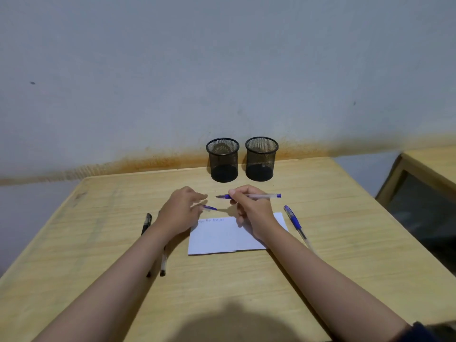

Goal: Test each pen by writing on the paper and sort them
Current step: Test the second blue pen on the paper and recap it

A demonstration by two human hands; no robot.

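Your right hand [249,208] is pinching a clear-barrelled blue pen [249,196] between thumb and fingers, holding it level above the table with the uncapped tip pointing left and the blue end plug sticking out to the right. It's up off the paper [217,236], just past the sheet's far edge.

Your left hand [181,209] sits a little to the left of that tip, and a small blue cap [209,207] pokes out from under its fingers — looks like you're holding the cap, fingers loosely curled over it, though the grip itself is mostly hidden.

The paper lies flat on the wooden table [320,267] between your forearms, with a short line of blue scribbles along its top left edge.

Other pens are still out on the table:
- a blue pen with its cap on [294,224] just right of the paper, lying at a slant
- a black pen [146,223] to the left, partly under your left forearm
- another clear pen with a dark tip [163,264] beside it, also partly covered by that arm

At the back of the table, by the wall, two black mesh cups stand upright side by side — left cup [222,160] and right cup [261,159] — and I can't see any pens in either.
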